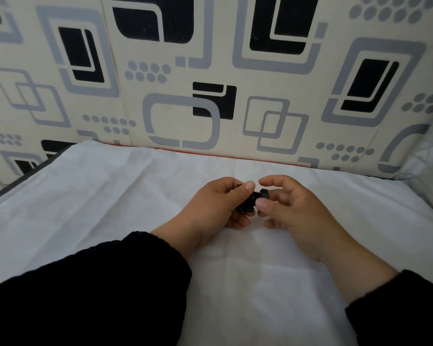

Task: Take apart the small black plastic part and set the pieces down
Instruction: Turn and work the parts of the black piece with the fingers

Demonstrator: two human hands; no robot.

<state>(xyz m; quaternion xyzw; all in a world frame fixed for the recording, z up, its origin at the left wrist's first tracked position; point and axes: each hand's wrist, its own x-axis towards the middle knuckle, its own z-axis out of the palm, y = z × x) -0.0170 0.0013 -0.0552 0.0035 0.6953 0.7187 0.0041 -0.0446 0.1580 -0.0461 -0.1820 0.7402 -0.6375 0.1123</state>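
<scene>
A small black plastic part (251,201) is held between both hands, a little above the white cloth (110,208). My left hand (215,208) wraps its left portion, thumb on top and fingers underneath. My right hand (290,206) pinches the part's right end between thumb and forefinger. Most of the part is hidden by the fingers, so I cannot tell whether it is in one piece or two.
The white cloth covers a table that ends at a patterned cushioned wall (210,96) at the back. A dark table edge (15,186) shows at the left. Crumpled clear plastic (430,166) lies at the far right.
</scene>
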